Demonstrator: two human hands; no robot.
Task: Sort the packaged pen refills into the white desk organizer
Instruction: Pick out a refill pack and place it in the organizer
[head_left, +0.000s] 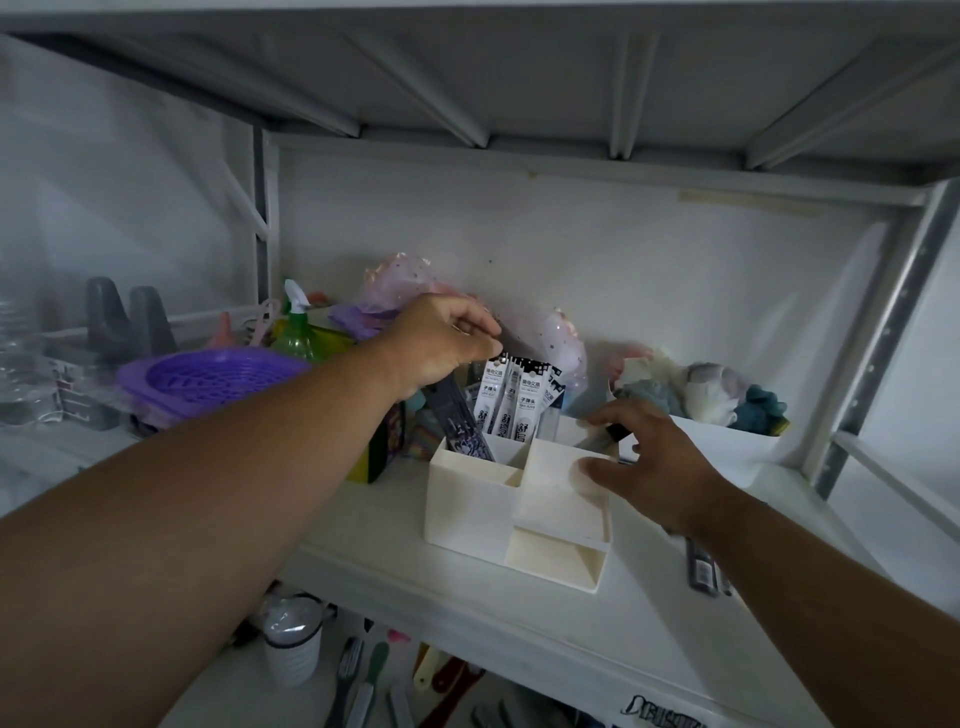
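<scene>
Packaged pen refills in white printed sleeves (511, 400) are stood in a rear compartment of the white plastic desk organizer (475, 506), pinched at their tops by the left hand (441, 343). The organizer is steadied by the right hand (647, 457), fingers spread. Release seems due next; the dark refill packs (701, 569) on the shelf remain to be fetched.

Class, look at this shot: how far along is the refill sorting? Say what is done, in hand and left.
Done: several white refill packs stand in the organizer's back compartment. In hand: the left hand pinches a pack's top there; the right hand touches the organizer. Left: dark packs lie on the shelf under the right forearm.
</scene>
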